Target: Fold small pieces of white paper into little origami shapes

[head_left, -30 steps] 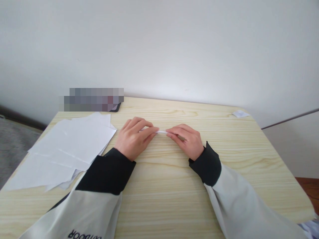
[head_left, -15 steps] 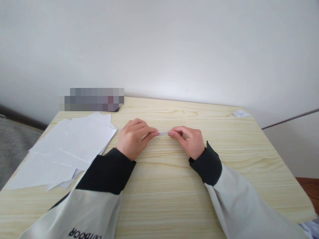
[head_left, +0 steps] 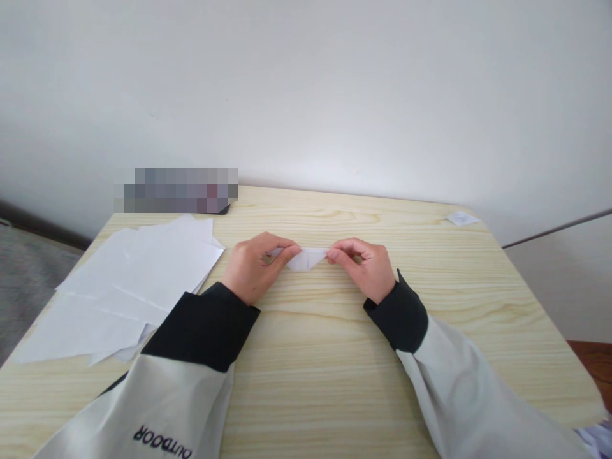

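Note:
A small folded piece of white paper (head_left: 306,258) is stretched between my two hands over the middle of the table. My left hand (head_left: 258,264) pinches its left part between thumb and fingers, hiding some of it. At the right tip, the thumb and index finger of my right hand (head_left: 362,262) are closed on the paper. Its top edge runs nearly level and the lower part tapers downward, with a crease showing.
White paper sheets (head_left: 143,274) lie overlapping on the left of the wooden table (head_left: 315,382). A blurred-out dark object (head_left: 176,194) is at the back left. One small folded paper (head_left: 462,218) lies near the back right corner. Behind stands a pale wall (head_left: 306,95).
The folded paper has tilted, so more of its face shows below the top edge. My left fingers have shifted their pinch; my right hand has moved slightly.

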Demonstrator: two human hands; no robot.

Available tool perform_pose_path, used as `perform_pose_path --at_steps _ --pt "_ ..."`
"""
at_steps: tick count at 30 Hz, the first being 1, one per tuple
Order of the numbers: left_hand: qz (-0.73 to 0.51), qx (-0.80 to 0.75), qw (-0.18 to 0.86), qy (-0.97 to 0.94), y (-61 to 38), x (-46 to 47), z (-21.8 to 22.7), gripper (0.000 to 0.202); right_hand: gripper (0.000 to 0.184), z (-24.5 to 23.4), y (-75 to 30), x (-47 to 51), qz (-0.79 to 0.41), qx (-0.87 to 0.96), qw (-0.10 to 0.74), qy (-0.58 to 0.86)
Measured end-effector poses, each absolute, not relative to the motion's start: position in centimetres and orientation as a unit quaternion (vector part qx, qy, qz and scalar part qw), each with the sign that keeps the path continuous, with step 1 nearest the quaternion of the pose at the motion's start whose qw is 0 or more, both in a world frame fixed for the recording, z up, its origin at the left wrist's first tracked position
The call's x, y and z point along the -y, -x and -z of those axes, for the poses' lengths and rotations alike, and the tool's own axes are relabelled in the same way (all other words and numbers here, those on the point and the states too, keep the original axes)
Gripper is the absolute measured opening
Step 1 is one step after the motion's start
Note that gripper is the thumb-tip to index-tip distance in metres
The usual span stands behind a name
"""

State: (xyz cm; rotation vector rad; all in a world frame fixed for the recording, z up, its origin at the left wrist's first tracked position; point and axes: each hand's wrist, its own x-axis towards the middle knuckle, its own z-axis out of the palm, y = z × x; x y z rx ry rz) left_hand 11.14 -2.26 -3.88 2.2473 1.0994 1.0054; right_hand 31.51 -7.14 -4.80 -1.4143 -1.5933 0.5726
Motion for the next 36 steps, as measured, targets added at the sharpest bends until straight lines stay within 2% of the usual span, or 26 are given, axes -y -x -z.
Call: perform_pose_path --at_steps 9,14,20,26,29,36 --pt "-0.347 -0.415 0.266 -0.798 -11.17 2.20 3.91 0.026 0.018 4.98 -31.43 7.09 -0.138 0.758 0.436 0.465" --pt "-0.336 -0.370 0.262 -0.825 -11.10 2.25 3.98 0.027 0.014 4.93 -31.53 7.01 -0.096 0.759 0.444 0.466" --pt "-0.343 -0.282 0.192 -0.875 -10.89 2.08 4.07 0.054 0.012 4.68 -31.50 7.18 -0.091 0.750 0.440 0.485" --pt "-0.386 -0.277 0.093 -0.875 -11.00 1.84 4.52 0.014 0.014 4.78 -31.30 7.38 -0.097 0.755 0.413 0.500" --pt "-0.409 -0.292 0.065 -0.862 -11.01 1.73 4.48 0.012 0.013 4.83 -31.23 7.52 -0.096 0.734 0.424 0.522" --pt "-0.379 -0.268 0.020 -0.886 -11.11 1.97 4.17 0.012 0.007 4.97 -31.04 7.65 -0.105 0.745 0.421 0.507"
